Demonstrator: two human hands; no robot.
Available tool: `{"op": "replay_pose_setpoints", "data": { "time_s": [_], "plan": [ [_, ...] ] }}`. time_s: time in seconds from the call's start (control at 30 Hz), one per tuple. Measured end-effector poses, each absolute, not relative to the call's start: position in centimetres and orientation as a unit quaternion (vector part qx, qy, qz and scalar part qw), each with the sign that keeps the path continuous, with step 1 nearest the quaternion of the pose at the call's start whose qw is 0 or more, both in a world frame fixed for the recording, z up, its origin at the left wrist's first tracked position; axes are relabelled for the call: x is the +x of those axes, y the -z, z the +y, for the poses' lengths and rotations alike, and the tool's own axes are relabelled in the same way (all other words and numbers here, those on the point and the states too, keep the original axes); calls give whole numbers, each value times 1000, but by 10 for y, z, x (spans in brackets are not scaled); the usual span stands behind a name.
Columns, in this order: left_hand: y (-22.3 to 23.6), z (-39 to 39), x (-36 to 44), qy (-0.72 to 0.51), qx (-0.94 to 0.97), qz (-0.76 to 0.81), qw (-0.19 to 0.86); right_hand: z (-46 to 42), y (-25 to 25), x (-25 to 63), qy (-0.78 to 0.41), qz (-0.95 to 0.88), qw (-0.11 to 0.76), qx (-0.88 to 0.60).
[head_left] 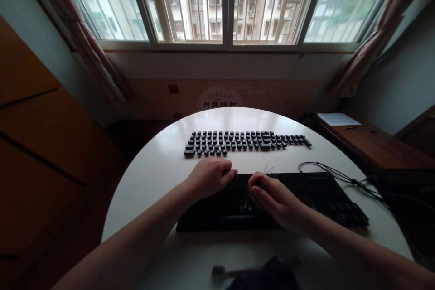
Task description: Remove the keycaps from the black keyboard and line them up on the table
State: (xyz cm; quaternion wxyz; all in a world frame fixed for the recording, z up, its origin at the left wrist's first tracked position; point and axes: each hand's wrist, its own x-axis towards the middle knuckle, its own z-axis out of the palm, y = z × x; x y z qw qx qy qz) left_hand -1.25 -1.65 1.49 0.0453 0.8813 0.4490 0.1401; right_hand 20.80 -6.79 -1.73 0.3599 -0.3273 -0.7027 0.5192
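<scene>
A black keyboard (231, 222) lies on the white round table under both my hands. Most of its bed looks dark and bare, with some keys left at its lower right and a few near my right hand. My right hand (270, 197) is closed above its middle, and a thin wire keycap puller (271, 170) sticks up from the fingers. My left hand (212, 176) hovers by the upper left edge, fingers curled, thumb against the forefinger; anything inside is hidden. Beyond the keyboard, removed black keycaps (265, 146) stand in rows.
A brush (218, 270) and a dark cloth (267, 275) lie at the table's near edge (190, 263). Black cables (353, 180) run off to the right. Farther right, a wooden desk (377, 147) carries a paper sheet (338, 119). A barred window spans the back wall.
</scene>
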Motion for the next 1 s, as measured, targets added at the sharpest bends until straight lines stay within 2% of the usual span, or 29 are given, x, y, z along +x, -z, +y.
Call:
{"op": "replay_pose_setpoints", "data": {
  "time_s": [0.17,0.47,0.77,0.87,1.0],
  "plan": [
    [-12,-12,-14,-128,916,377,49,-65,17,208,-478,-735,331,-349],
    [-7,-15,-12,-93,922,371,69,-67,11,209,-459,-772,270,-346],
    [-5,-16,-11,-98,915,381,89,-71,7,205,-322,-873,202,-307],
    [-4,-16,-11,-102,914,382,89,-72,9,205,-304,-881,206,-298],
    [-3,-16,-12,-113,913,382,87,-72,14,208,-347,-851,252,-304]
  ]
}}
